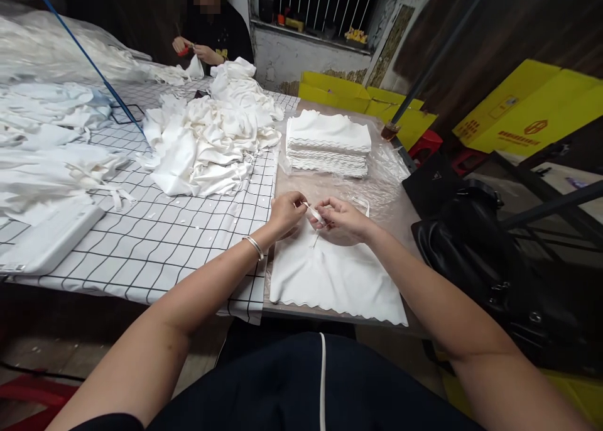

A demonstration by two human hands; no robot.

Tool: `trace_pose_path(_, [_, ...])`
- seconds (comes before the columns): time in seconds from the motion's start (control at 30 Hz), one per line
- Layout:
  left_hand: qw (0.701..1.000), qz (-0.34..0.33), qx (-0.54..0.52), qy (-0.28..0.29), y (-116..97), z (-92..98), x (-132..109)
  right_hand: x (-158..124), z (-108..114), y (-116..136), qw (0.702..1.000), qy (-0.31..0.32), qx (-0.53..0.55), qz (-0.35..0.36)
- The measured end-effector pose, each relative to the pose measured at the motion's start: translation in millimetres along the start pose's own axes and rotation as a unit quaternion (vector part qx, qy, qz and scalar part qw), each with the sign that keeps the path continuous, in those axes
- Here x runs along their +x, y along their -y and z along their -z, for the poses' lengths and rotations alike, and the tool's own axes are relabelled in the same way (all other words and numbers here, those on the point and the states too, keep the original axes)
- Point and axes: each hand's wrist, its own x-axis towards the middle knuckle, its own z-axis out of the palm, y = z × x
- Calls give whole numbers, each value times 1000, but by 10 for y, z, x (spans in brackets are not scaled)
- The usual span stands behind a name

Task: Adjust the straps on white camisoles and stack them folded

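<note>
A white garment with a wavy hem lies spread on the brown table near its front edge. Over its far end, my left hand pinches one end of a narrow white strap. My right hand has its fingers closed on the same strap, a short way to the right. Another loop of white strap shows just beyond my right hand. Behind both hands stands a neat stack of folded white garments with wavy edges.
Heaped white garments cover part of the checkered cloth to the left. A person sits at the far side, holding red-handled scissors. Black bags are at the right, yellow boxes behind. A blue pole rises at left.
</note>
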Motion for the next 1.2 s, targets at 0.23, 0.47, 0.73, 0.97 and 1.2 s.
trace_pose_path(0.23, [999,45,-9,15,30,12,-14,-13,-125,-114,983,-87,-159,19])
trace_pose_path(0.47, [998,45,-30,44,-45,17,-27,196,-135,-108,996,-79,-19,-21])
trace_pose_path(0.73, [986,-78,146,30,-38,172,-330,330,-97,-163,983,-76,161,-37])
trace_pose_path(0.97, [876,-335,216,270,222,191,-1424,458,1,79,955,-164,235,-83])
trace_pose_path(1.2, [868,-312,234,308,224,232,-1462,522,41,87,946,-159,272,-78])
